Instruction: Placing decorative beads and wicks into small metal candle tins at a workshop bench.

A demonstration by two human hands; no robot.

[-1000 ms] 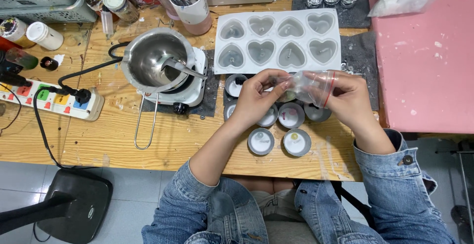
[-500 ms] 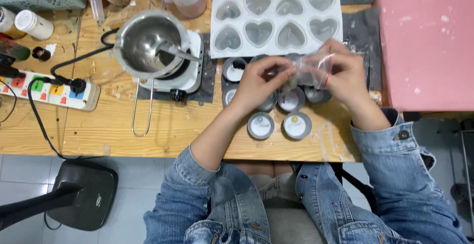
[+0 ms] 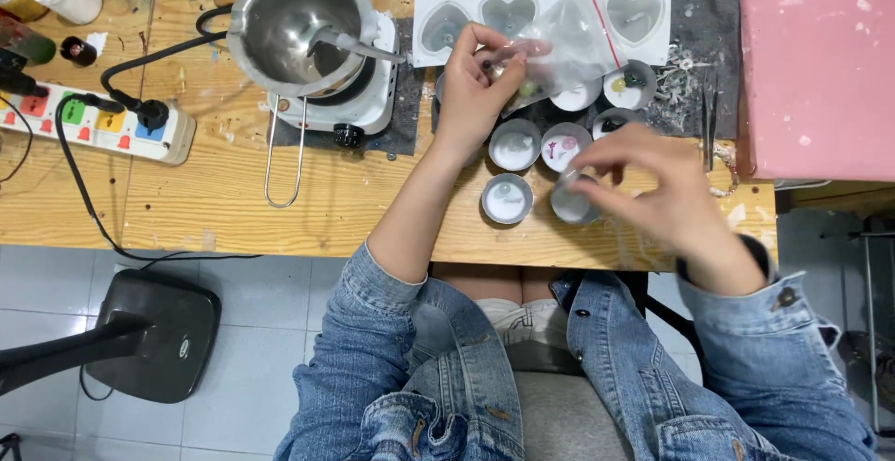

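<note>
My left hand (image 3: 480, 83) pinches the edge of a clear plastic zip bag (image 3: 564, 37) with a red strip, held above the table over a white heart-shaped mould (image 3: 643, 13). My right hand (image 3: 648, 186) hovers lower, its fingertips drawn together over a small round tin of white wax (image 3: 571, 206). Whether something tiny sits between those fingers is blurred. Several more round tins (image 3: 515, 144) stand in a cluster between my hands, some with small coloured bits on the wax.
A steel pot (image 3: 298, 18) with a spoon sits on a white hot plate (image 3: 368, 97) at left. A power strip (image 3: 103, 125) lies further left. A pink board (image 3: 820, 60) is at right, tweezers (image 3: 710, 116) beside it.
My right hand has left the bag and dropped toward the near tins. The left hand still holds the bag up. The camera view has shifted closer and downward.
</note>
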